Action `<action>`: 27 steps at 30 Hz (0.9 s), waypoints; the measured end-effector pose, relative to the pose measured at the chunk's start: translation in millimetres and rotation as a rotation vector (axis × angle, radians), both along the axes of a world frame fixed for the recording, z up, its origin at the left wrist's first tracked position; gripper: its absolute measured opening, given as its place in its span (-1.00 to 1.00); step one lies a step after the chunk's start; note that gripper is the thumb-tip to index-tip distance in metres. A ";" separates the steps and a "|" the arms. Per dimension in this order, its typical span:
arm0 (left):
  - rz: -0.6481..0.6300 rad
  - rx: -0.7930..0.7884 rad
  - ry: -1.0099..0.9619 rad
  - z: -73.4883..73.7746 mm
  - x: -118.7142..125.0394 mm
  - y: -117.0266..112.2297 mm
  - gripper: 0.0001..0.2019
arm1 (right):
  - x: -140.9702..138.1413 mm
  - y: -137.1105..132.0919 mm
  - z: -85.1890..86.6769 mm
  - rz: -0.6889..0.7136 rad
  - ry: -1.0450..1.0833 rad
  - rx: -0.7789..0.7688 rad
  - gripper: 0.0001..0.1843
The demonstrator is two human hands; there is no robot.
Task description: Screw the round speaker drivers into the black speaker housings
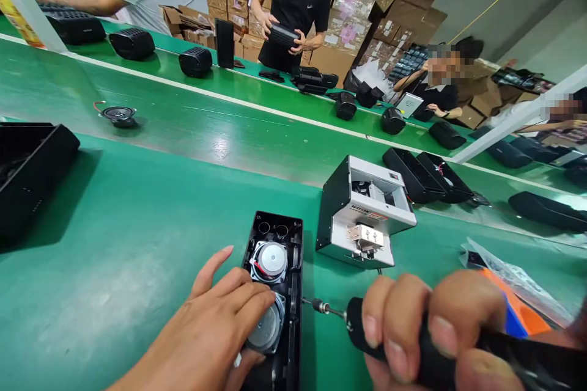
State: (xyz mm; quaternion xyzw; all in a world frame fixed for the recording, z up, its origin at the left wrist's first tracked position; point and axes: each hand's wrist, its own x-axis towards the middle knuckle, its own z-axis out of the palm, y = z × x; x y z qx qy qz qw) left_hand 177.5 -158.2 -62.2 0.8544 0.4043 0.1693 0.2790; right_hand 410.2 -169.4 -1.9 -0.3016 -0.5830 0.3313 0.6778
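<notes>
A long black speaker housing (pixel 296 330) lies on the green mat in front of me, with its inside facing up. Two round metal-backed speaker drivers sit in it. The upper speaker driver (pixel 274 256) shows red and white wires. My left hand (pixel 224 311) reaches over the lower speaker driver (pixel 265 327), fingers and thumb on either side of it, little finger raised. In my right hand (pixel 426 324) is a black power screwdriver (pixel 355 324), held level, its bit pointing left close to the housing's right edge. Whether the bit touches the housing, I cannot tell.
A white-and-black screw feeder (pixel 334 220) stands beyond the screwdriver. A black casing (pixel 32 177) is at left; a loose speaker driver (pixel 119 115) lies further back. An orange-and-blue thing (pixel 518 305) and a plastic bag (pixel 518 275) are at right. Co-workers (pixel 298 6) handle speakers across the line.
</notes>
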 end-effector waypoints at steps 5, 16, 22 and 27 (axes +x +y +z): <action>0.001 -0.089 0.097 -6.8 0.2 2.7 -0.44 | -25.8 7.5 -18.3 -0.091 0.206 -0.028 -0.46; -0.007 -0.075 0.071 -14.1 -0.3 1.2 -0.40 | -39.4 14.0 -55.8 -0.112 0.073 -0.108 -0.34; 0.007 -0.071 0.031 -15.7 -1.9 1.4 -0.42 | -38.4 14.8 -57.0 -0.080 0.079 -0.094 -0.36; 0.010 -0.091 0.050 -15.1 1.4 3.7 -0.43 | -39.4 15.5 -56.2 -0.070 0.075 -0.090 -0.40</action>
